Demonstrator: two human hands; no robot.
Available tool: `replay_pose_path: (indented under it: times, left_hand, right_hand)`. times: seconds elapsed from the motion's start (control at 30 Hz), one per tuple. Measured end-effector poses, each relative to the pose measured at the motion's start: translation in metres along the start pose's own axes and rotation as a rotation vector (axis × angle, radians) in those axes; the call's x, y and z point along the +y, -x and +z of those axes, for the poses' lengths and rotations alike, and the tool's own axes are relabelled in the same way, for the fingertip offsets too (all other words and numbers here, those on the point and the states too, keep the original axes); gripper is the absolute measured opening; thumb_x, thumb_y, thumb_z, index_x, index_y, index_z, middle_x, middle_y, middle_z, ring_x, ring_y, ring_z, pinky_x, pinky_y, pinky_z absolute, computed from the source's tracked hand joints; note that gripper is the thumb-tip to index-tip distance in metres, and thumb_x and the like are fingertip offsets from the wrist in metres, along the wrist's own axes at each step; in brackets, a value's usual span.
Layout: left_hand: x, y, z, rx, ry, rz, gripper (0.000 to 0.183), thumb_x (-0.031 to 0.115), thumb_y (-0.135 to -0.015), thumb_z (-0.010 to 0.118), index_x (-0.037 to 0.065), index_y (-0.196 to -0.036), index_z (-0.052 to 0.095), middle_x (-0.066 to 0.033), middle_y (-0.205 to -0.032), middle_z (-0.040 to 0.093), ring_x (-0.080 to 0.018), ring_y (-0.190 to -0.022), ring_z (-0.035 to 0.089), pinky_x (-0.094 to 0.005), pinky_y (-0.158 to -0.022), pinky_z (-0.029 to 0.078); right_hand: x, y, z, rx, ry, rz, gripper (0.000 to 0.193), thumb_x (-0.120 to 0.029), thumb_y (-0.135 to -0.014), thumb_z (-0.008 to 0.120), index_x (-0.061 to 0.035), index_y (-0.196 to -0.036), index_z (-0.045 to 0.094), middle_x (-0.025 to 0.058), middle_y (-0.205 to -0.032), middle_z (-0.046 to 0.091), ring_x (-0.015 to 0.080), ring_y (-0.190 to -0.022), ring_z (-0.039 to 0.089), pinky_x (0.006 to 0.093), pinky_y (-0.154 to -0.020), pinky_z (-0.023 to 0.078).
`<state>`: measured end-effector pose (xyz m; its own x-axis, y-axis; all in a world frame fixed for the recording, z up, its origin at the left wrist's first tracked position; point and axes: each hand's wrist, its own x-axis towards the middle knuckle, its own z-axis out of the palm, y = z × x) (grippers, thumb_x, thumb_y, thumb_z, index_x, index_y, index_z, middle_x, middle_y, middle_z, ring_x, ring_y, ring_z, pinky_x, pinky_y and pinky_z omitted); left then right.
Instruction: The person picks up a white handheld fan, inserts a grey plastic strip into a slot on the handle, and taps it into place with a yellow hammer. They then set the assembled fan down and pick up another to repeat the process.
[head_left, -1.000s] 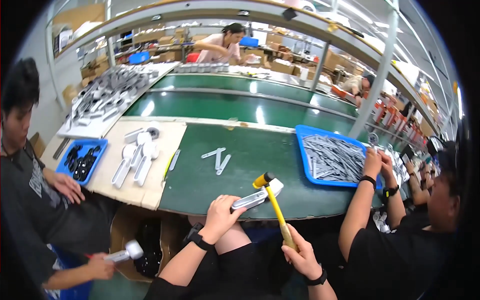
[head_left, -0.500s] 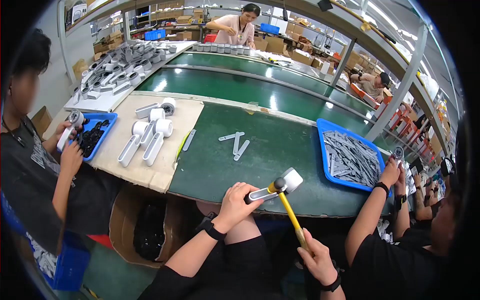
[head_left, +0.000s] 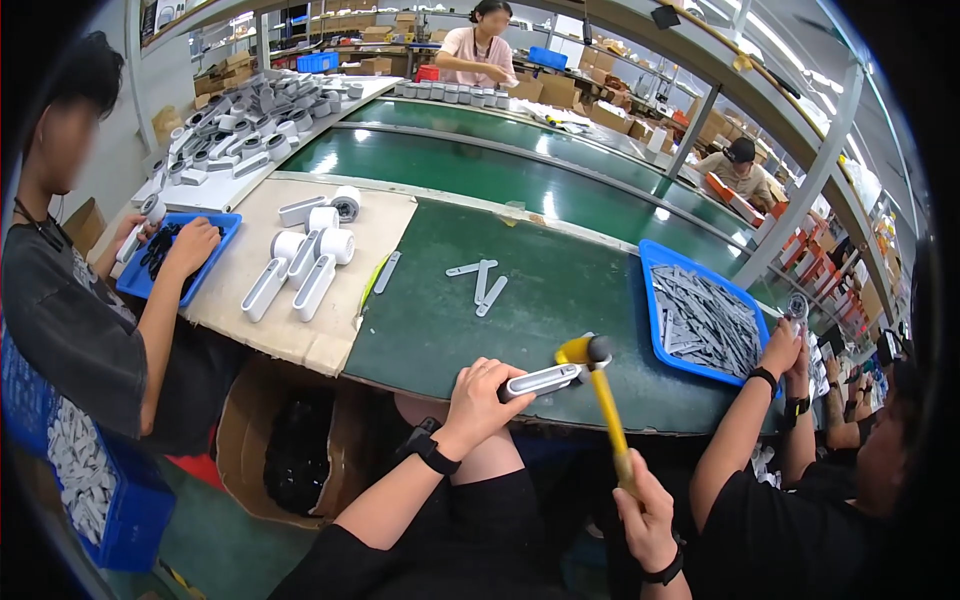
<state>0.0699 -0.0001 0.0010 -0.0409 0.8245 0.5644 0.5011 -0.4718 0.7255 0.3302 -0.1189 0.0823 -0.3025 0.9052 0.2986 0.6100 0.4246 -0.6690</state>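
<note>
Green tabletop (head_left: 420, 325) fills the middle of a crowded workshop. Just off its near edge, the right hand (head_left: 648, 508) is wrapped firmly round the handle end of a yellow hammer (head_left: 608, 415), whose head hangs above the tabletop's near part. By the same edge, the left hand (head_left: 480, 402) is closed round one end of a long grey-and-white part (head_left: 543, 382), which points rightward over the tabletop. The hammer's black-tipped head hides some of the part's other end; whether the two touch is hard to say from this angle. Below the tabletop's near edge, to the left, a cardboard box (head_left: 245, 440) holds something black.

On the middle of the tabletop lie three loose grey strips (head_left: 482, 284). A blue tray (head_left: 652, 305) heaped with similar strips sits at its right end. Left of the tabletop, a beige sheet (head_left: 385, 215) carries several grey-and-white pieces (head_left: 315, 285); farther left sits a co-worker (head_left: 75, 300). Beyond the tabletop's far edge run green belts (head_left: 480, 170), and past them is a person in a pink top (head_left: 470, 50).
</note>
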Motion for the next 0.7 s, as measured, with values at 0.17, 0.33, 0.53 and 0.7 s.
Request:
replay_pose_path:
  times: [0.17, 0.33, 0.53, 0.7]
  left_hand:
    - [-0.006, -0.009, 0.001, 0.025, -0.072, 0.006, 0.024, 0.024, -0.074, 0.080, 0.011, -0.092, 0.070, -0.0025, -0.083, 0.062, -0.0236, -0.087, 0.057, -0.0381, -0.080, 0.042]
    - [-0.009, -0.015, 0.004, -0.031, -0.072, -0.035, 0.028, 0.027, -0.072, 0.080, 0.011, -0.093, 0.071, -0.0025, -0.083, 0.063, -0.0245, -0.086, 0.057, -0.0392, -0.080, 0.043]
    - [-0.009, -0.015, 0.004, -0.033, -0.038, -0.062, 0.026, 0.028, -0.070, 0.081, 0.010, -0.086, 0.071, -0.0026, -0.080, 0.062, -0.0246, -0.085, 0.057, -0.0387, -0.078, 0.043]
    - [-0.019, -0.013, 0.009, -0.048, -0.112, -0.077, 0.026, 0.029, -0.069, 0.081, 0.010, -0.083, 0.069, -0.0026, -0.077, 0.059, -0.0247, -0.084, 0.056, -0.0383, -0.076, 0.042]
  right_hand:
    - [-0.007, -0.012, -0.002, -0.084, 0.038, 0.037, 0.054, 0.003, -0.086, 0.064, -0.0002, -0.138, 0.050, 0.0130, -0.081, 0.054, 0.0234, -0.069, 0.054, 0.0306, -0.065, 0.045]
    - [-0.005, -0.018, 0.004, 0.036, -0.001, -0.126, 0.055, 0.006, -0.085, 0.063, 0.0008, -0.138, 0.050, 0.0123, -0.082, 0.055, 0.0220, -0.069, 0.053, 0.0307, -0.065, 0.044]
    - [-0.009, -0.018, 0.001, 0.122, -0.003, -0.123, 0.055, 0.004, -0.084, 0.065, 0.0003, -0.137, 0.050, 0.0139, -0.080, 0.054, 0.0246, -0.071, 0.058, 0.0313, -0.066, 0.046]
    - [-0.009, -0.027, 0.006, -0.185, 0.119, -0.019, 0.055, 0.003, -0.085, 0.065, -0.0038, -0.138, 0.052, 0.0145, -0.079, 0.053, 0.0277, -0.067, 0.057, 0.0332, -0.062, 0.046]
